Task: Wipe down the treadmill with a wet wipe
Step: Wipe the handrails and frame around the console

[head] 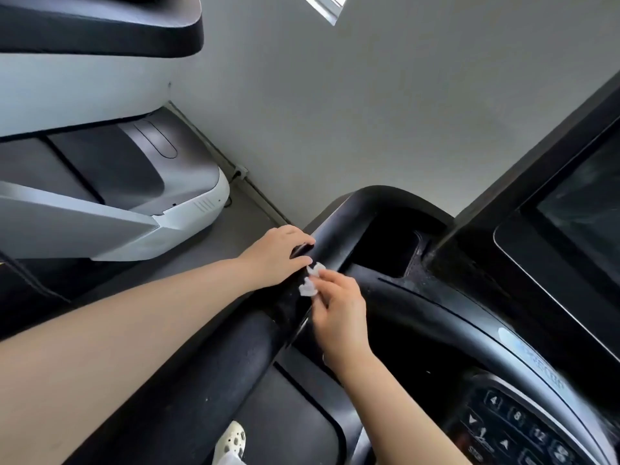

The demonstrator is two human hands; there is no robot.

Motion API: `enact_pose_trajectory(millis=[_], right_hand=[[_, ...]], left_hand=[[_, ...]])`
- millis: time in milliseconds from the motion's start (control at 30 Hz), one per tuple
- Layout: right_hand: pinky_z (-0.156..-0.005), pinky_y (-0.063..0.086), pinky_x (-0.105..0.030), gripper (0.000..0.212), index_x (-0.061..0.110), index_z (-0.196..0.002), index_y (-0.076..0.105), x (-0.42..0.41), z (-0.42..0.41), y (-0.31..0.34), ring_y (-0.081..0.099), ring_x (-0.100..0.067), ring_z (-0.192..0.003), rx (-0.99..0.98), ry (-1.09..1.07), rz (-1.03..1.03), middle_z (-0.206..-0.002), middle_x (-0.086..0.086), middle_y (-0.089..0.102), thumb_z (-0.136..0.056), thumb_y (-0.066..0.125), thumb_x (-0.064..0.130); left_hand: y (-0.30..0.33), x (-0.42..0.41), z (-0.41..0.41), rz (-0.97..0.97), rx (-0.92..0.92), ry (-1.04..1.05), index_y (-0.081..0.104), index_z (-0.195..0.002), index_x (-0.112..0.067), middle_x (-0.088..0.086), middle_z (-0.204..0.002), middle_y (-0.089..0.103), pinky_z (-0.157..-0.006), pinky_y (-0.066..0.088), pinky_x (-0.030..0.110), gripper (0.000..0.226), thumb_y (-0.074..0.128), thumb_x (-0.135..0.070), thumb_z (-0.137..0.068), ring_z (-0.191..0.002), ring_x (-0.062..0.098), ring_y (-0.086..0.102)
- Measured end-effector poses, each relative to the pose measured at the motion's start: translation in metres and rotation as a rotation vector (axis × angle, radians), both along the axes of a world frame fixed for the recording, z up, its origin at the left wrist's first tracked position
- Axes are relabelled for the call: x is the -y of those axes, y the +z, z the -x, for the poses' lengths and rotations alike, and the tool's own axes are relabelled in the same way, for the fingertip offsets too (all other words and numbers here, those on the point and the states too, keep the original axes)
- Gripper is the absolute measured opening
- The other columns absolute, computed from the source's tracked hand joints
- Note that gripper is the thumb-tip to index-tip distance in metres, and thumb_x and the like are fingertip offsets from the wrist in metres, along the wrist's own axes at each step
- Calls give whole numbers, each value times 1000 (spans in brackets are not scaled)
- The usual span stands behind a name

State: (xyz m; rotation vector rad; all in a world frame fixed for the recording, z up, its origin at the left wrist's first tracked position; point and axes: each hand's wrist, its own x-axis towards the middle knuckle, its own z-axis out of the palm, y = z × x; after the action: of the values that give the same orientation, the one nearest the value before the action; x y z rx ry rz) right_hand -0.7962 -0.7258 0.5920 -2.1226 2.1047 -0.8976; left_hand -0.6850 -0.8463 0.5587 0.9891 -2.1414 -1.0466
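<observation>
Wipe [312, 280], small, white and crumpled, sits against the black treadmill handrail [235, 350], pinched in the curled fingertips of the right hand [339, 307]. Just left of it the left hand [278, 255] lies over the rail, fingers together and bent round its far side. Right of the rail are a dark cup recess [389, 250], the console keypad [516, 427] near right, and a screen [583, 203]. A second, white-and-grey treadmill [144, 182] stands far left by the wall [369, 95]. A white perforated shoe [233, 441] shows below.
</observation>
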Motion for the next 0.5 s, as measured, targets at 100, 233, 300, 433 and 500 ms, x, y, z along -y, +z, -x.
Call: enact_pose_trajectory(millis=[100, 233, 300, 433, 500], right_hand=[[-88, 36, -13, 19, 5, -93, 75, -4, -14, 3, 59, -23, -95, -46, -47, -73, -100, -8, 69, -80, 61, 2], [-85, 39, -15, 19, 8, -91, 74, -25, -25, 2, 55, -21, -88, -126, 178, -82, -96, -6, 66, -87, 55, 12], [-79, 41, -23, 20, 6, -91, 74, -7, -12, 5, 59, -31, -84, -172, 45, -66, -93, -9, 67, -84, 56, 6], [-75, 42, -21, 16, 6, -87, 73, -16, -31, 2, 53, -22, -82, -161, 169, -69, -89, -6, 66, -81, 59, 4], [-75, 42, -20, 18, 8, -89, 73, -17, -22, 5, 51, -19, -82, -205, 280, -72, -88, -4, 66, -85, 56, 10]], left_hand=[[-5, -12, -7, -1, -52, 28, 62, -121, -13, 5, -123, 57, -103, 37, 35, 31, 59, -15, -90, -116, 22, 50], [-9, -21, -12, -3, -149, 73, 64, -117, -5, 9, -120, 61, -99, 33, 19, 29, 49, 1, -92, -114, 23, 54], [-9, -23, -12, -18, -161, 83, 63, -117, -4, 9, -121, 61, -96, 30, 14, 32, 44, 3, -93, -115, 21, 53], [-10, -23, -11, -25, -166, 94, 65, -115, -5, 9, -121, 62, -100, 35, 21, 34, 41, 4, -93, -113, 22, 55], [-10, -24, -12, -29, -172, 99, 66, -115, -6, 9, -120, 62, -100, 37, 24, 34, 41, 4, -93, -113, 22, 55]])
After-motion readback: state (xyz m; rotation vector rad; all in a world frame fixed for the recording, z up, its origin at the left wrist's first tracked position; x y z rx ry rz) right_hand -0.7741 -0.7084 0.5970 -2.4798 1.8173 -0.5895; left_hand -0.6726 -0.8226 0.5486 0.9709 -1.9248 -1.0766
